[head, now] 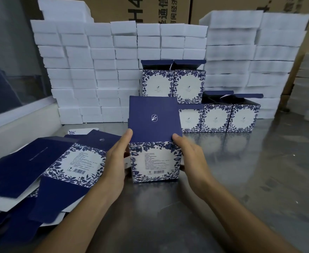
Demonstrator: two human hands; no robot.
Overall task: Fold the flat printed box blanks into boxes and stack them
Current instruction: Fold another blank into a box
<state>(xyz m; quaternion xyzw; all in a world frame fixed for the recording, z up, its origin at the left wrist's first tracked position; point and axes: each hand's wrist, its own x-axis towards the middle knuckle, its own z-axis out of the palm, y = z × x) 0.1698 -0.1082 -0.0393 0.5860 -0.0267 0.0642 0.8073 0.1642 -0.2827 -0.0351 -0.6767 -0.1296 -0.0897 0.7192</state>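
Box (154, 161) upright on tabletop (241, 179), lid flap up, held between both hands: left hand (116, 161) grips left wall, right hand (190, 156) right wall. Stack (215, 119) behind, right-hand side, nearer right hand.

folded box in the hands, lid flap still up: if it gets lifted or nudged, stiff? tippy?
Probably light and a bit flexible: the folded box looks like thin printed card, likely empty. Both hands, left hand and right hand, grip its sides, so squeezing may bow the walls. The upright lid flap could wobble; tipping looks unlikely given its squat shape.
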